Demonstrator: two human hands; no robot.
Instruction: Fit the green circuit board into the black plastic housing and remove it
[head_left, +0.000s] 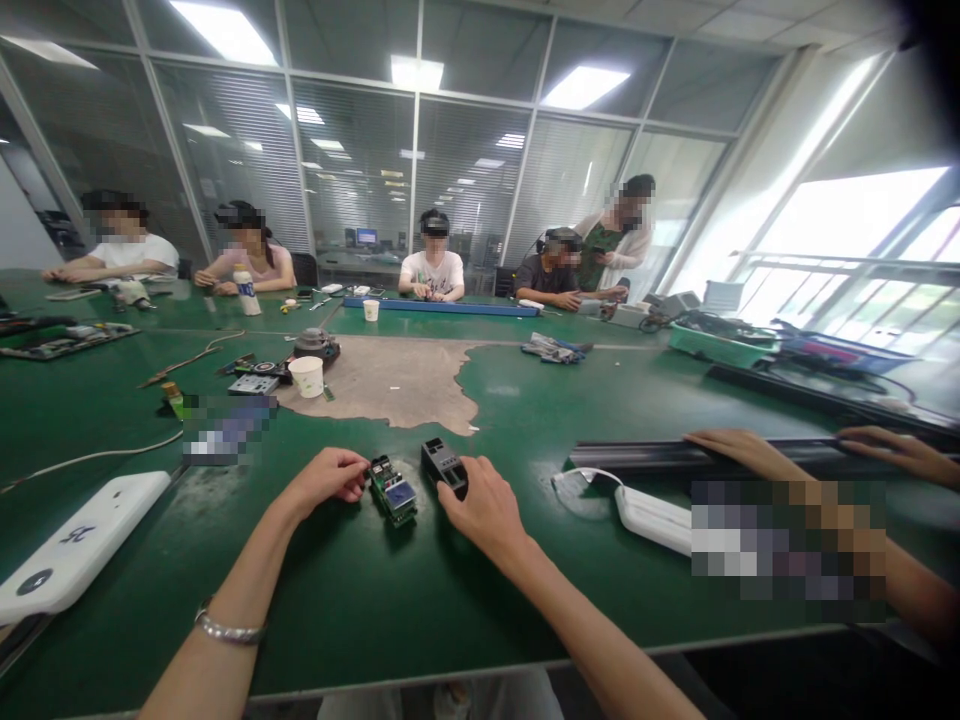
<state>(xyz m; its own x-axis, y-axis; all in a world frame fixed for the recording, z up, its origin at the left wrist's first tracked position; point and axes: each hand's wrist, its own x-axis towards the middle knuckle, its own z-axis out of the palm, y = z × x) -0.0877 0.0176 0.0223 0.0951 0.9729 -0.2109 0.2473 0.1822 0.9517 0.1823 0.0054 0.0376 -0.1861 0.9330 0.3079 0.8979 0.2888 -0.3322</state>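
My left hand has its fingers curled together at the upper left edge of a small green circuit board, seemingly pinching it. A small display or blue-grey block sits on the board's face. To its right, my right hand is closed around a dark grey plastic housing with square openings in its top. The board and the housing are apart, with a narrow strip of table between them.
The green table has a bare, torn patch in the middle. A paper cup stands beside dismantled parts. White power banks lie left and right. A neighbour's hands rest on a black rail at right. Several people sit opposite.
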